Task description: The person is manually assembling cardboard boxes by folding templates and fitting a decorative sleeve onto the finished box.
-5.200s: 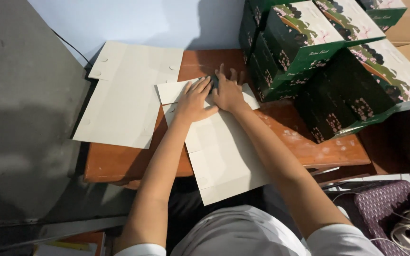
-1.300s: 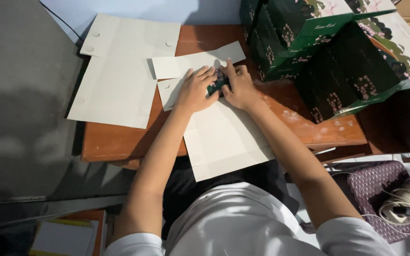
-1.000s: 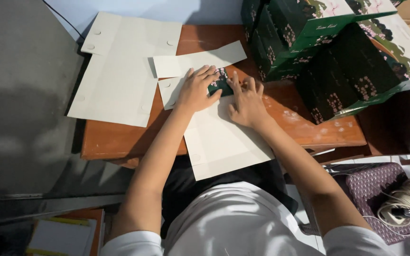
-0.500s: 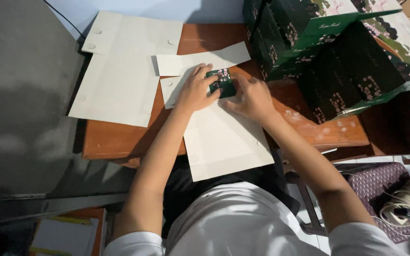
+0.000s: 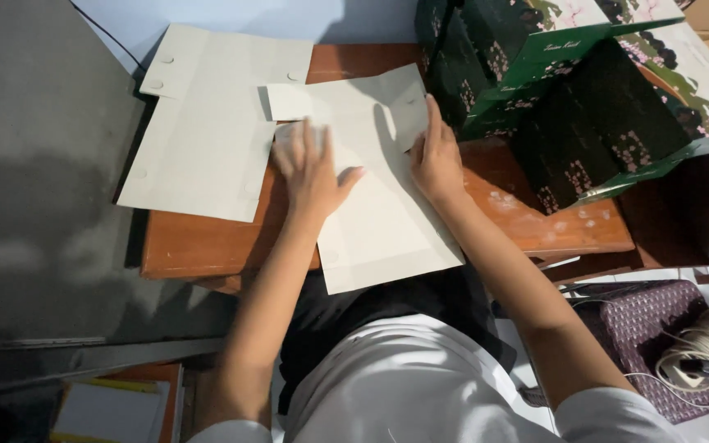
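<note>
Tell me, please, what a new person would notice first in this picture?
Both hands press flat on a pale cardboard sheet at the middle of the wooden table: left hand, right hand. Dark green flowered boxes are stacked at the upper right, and another pale sheet lies to the left.

I see my left hand (image 5: 309, 168) and right hand (image 5: 435, 156), both bare, lying flat on a sheet of matt grey-white cardboard (image 5: 379, 197), smooth, with pressed fold lines. A second die-cut cardboard sheet (image 5: 207, 123) at the left edge of the table has the same dull finish. The table (image 5: 207, 246) is reddish-brown wood, a little shiny, with worn pale spots near its right edge. The dark green boxes (image 5: 568, 107) at the far right corner look like printed, slightly glossy cardboard.
</note>
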